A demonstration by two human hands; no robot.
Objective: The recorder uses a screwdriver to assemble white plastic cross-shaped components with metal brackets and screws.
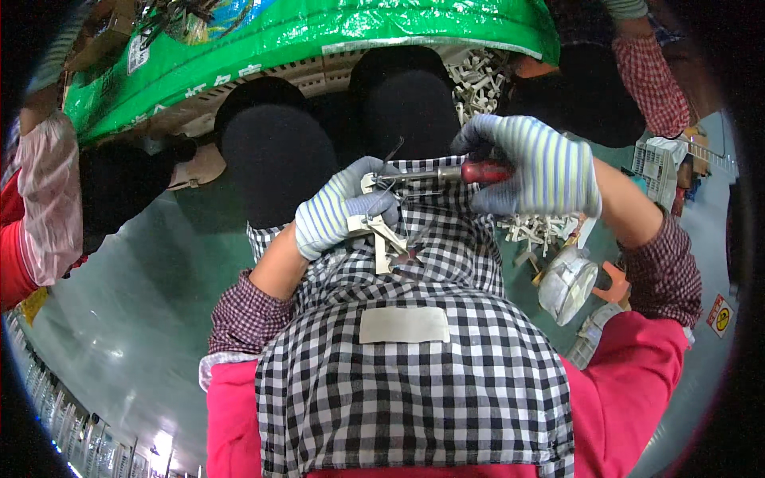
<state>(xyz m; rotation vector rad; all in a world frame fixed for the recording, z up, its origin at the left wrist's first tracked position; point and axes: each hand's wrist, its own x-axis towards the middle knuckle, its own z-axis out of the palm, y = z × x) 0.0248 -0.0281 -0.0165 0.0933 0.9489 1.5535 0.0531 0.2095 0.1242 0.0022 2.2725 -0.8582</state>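
Over my checkered apron, my left hand [341, 209], in a striped knit glove, is closed around a cream-coloured plastic part [378, 233] with angled arms and thin wires near it. My right hand [542, 169], gloved the same way, grips the red handle of a screwdriver [450, 173]. Its metal shaft points left, and the tip meets the held part beside my left fingers. The exact contact at the tip is too small to make out.
A green plastic sheet [319, 72] covers the work surface ahead. Beyond my right hand lie heaps of cream plastic pieces [480, 80]. A clear round plastic-wrapped item [567, 283] sits at my right. Co-workers' sleeves show at the left [52, 199] and upper right [652, 84].
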